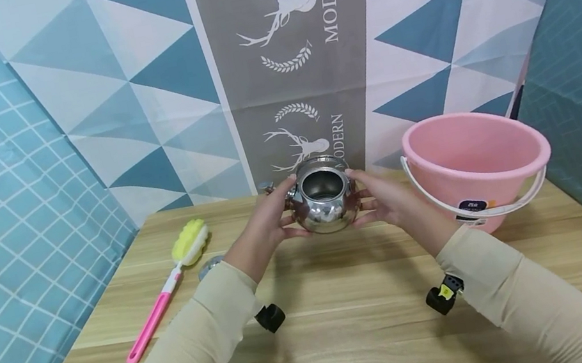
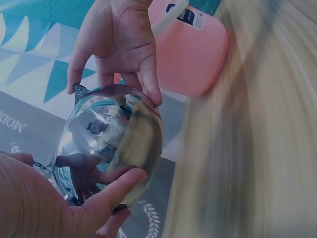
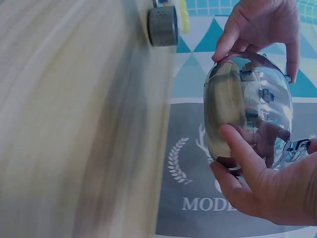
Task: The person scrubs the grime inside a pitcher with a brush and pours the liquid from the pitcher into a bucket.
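Observation:
A shiny round metal teapot [image 1: 325, 208] is held up above the table, its uncovered mouth facing me. My left hand [image 1: 277, 213] grips one side of it and my right hand [image 1: 378, 195] the other, fingers and thumbs curved round the body. A small metal part [image 1: 267, 187] sticks out beyond the left hand. In the left wrist view the teapot [image 2: 111, 144] lies between both hands, its polished wall reflecting the room. The right wrist view also has the teapot [image 3: 247, 111] between my right hand [image 3: 267, 183] and my left hand [image 3: 262, 27].
On the right stands a pink bucket [image 1: 477, 174] with a white handle. A sponge brush [image 1: 169, 287] with a yellow-and-white head and pink handle lies at the left. Near it sits a perforated metal cylinder [image 3: 163, 27], partly behind my left forearm in the head view. Patterned curtains [image 1: 299, 63] hang behind.

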A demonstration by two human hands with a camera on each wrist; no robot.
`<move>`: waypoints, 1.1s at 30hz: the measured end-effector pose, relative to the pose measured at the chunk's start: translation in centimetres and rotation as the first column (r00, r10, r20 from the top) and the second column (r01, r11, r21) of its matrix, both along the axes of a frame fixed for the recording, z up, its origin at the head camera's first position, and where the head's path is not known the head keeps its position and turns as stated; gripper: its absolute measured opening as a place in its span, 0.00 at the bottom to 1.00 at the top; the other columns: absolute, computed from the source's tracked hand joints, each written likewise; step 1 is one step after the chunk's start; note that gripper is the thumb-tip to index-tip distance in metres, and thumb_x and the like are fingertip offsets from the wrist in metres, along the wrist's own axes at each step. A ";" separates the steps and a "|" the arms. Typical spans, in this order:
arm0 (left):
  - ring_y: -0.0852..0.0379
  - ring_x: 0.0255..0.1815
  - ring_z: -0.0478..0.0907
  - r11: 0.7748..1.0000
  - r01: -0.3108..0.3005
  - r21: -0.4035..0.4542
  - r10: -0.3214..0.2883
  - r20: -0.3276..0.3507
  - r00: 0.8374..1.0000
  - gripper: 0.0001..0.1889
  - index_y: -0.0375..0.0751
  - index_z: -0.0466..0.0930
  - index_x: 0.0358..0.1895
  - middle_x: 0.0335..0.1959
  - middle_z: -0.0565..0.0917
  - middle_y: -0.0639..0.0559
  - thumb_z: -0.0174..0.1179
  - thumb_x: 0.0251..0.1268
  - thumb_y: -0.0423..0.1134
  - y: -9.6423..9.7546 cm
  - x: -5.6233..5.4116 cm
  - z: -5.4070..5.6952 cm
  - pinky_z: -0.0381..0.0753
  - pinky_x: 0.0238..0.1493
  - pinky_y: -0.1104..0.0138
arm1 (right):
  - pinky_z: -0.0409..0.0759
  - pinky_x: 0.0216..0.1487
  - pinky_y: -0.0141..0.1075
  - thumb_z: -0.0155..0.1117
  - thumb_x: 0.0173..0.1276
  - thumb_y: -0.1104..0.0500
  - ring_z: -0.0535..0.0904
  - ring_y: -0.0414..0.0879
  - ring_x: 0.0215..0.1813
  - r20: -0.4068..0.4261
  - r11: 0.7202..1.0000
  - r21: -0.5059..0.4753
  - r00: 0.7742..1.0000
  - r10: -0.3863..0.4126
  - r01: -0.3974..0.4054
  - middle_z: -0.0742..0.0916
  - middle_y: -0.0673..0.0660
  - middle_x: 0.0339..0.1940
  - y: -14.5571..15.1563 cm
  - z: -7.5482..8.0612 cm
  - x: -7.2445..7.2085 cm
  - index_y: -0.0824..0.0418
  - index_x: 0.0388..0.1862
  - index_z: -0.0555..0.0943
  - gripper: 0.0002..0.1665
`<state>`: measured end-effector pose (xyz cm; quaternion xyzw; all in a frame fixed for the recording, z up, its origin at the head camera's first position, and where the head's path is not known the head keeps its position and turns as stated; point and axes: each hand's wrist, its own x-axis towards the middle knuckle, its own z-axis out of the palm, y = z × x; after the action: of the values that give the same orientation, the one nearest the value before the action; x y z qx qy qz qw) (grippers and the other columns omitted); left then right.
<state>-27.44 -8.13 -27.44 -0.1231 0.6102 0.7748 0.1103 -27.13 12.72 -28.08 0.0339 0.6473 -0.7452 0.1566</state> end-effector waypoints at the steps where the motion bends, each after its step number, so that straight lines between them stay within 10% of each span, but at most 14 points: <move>1: 0.29 0.61 0.68 1.000 -0.002 0.002 0.002 -0.006 1.000 0.36 0.44 0.58 0.67 0.58 0.68 0.37 0.63 0.63 0.54 0.1 0.0 0.2 0.76 0.45 0.35 | 0.75 0.55 0.58 0.49 0.75 0.44 0.64 0.65 0.66 -0.008 1.000 0.005 1.000 -0.004 0.004 0.61 0.71 0.70 0.1 0.3 0.0 0.58 0.76 0.51 0.38; 9: 0.32 0.61 0.70 0.999 0.001 -0.032 -0.003 -0.051 0.999 0.42 0.43 0.52 0.70 0.60 0.67 0.39 0.66 0.60 0.55 0.7 0.4 1.8 0.81 0.39 0.42 | 0.79 0.53 0.55 0.51 0.75 0.45 0.76 0.52 0.47 -0.042 0.999 0.043 0.999 -0.006 0.008 0.71 0.63 0.54 0.9 2.3 0.4 0.59 0.67 0.62 0.29; 23: 0.38 0.52 0.76 0.999 0.021 -0.032 -0.025 -0.109 0.994 0.38 0.42 0.57 0.66 0.54 0.72 0.40 0.66 0.60 0.54 2.5 0.7 4.6 0.81 0.39 0.42 | 0.79 0.53 0.52 0.51 0.75 0.43 0.76 0.52 0.49 -0.105 0.997 0.073 0.994 0.020 -0.012 0.70 0.62 0.56 3.0 5.0 1.1 0.53 0.55 0.68 0.19; 33: 0.38 0.56 0.75 1.000 0.029 0.002 -0.029 -0.147 0.989 0.38 0.43 0.56 0.67 0.57 0.73 0.42 0.67 0.60 0.52 4.5 0.9 6.5 0.81 0.37 0.40 | 0.81 0.51 0.50 0.52 0.74 0.41 0.77 0.47 0.48 -0.132 0.997 0.080 0.991 0.026 -0.015 0.66 0.64 0.64 5.1 6.8 1.7 0.51 0.73 0.57 0.35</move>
<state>-26.50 -3.66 -20.95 -0.0566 0.6168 0.7813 0.0764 -25.45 17.79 -21.24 -0.0165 0.6854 -0.7181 0.1194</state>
